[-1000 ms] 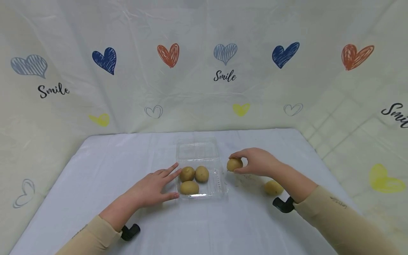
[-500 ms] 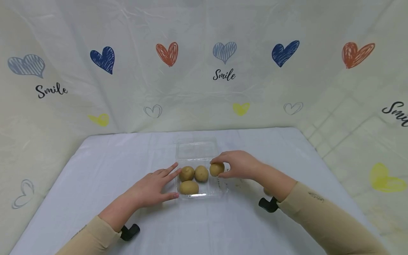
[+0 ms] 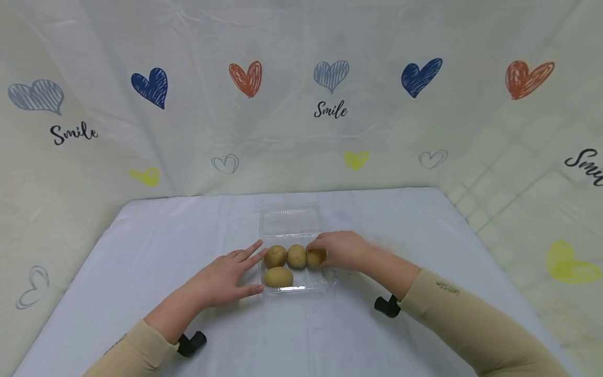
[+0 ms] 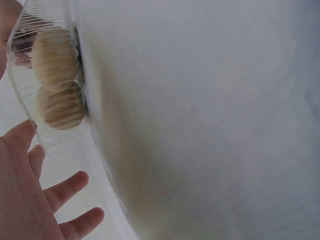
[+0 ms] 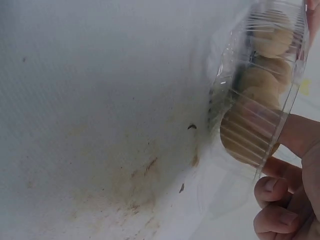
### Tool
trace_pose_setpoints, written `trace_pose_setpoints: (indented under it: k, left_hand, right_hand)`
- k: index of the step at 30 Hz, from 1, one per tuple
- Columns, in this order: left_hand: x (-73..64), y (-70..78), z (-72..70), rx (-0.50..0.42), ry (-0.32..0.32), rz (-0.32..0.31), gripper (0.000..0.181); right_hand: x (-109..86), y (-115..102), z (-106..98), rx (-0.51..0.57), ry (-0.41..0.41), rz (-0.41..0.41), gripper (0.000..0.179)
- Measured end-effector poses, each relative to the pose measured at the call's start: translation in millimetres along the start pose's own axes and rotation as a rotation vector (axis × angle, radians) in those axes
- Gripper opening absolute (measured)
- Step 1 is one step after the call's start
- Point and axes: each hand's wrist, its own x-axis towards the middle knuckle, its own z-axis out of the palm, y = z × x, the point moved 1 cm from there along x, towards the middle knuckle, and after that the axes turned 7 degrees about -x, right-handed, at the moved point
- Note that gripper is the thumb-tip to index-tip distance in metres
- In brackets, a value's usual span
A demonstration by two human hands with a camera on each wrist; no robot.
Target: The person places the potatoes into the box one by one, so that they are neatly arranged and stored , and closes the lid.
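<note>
A clear plastic clamshell box (image 3: 311, 283) stands with its lid (image 3: 289, 222) laid back. Inside are three potatoes: one at the back left (image 3: 275, 256), one beside it in the middle (image 3: 297, 256), and one at the front left (image 3: 279, 277). My right hand (image 3: 346, 250) reaches over the box's right side and holds another potato (image 5: 242, 137) between thumb and fingers, down inside the box. Spread, straight fingers of my left hand (image 3: 223, 280) rest at the box's left edge; its fingertips are by the wall (image 4: 30, 95) in the left wrist view.
Brown dirt smears (image 5: 145, 175) and small crumbs mark the white tablecloth (image 3: 301, 335) right of the box. Behind the table hangs a pale curtain (image 3: 282, 131) printed with hearts. A dark wrist mount (image 3: 387, 307) sits below the right sleeve.
My right hand has carried its potato leftward from above the table into the right part of the box. Its forearm now hides the loose potato seen earlier. The left hand stays put.
</note>
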Motion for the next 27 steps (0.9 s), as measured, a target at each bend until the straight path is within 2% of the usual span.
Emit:
trace_pose_setpoints:
  k: [9,14,22,27]
  left_hand:
    - [0.0,0.7,-0.6,-0.002,-0.003,0.007,0.085]
    - [-0.5,2.0,-1.4,-0.005,-0.003,0.009,0.084]
    - [-0.3,1.5,-0.6,-0.002,-0.006,0.002,0.085]
    - [-0.7,0.7,0.4,0.000,0.002,0.007,0.085]
  right_hand:
    - [0.0,-7,-1,0.064,-0.051,0.074,0.047]
    - [-2.3,-10,-4,0.036,-0.038,0.101,0.045]
    - [-0.6,-15,-4,0.001,0.000,0.202,0.044]
    - [0.9,-15,-3,0.002,-0.003,0.208,0.043]
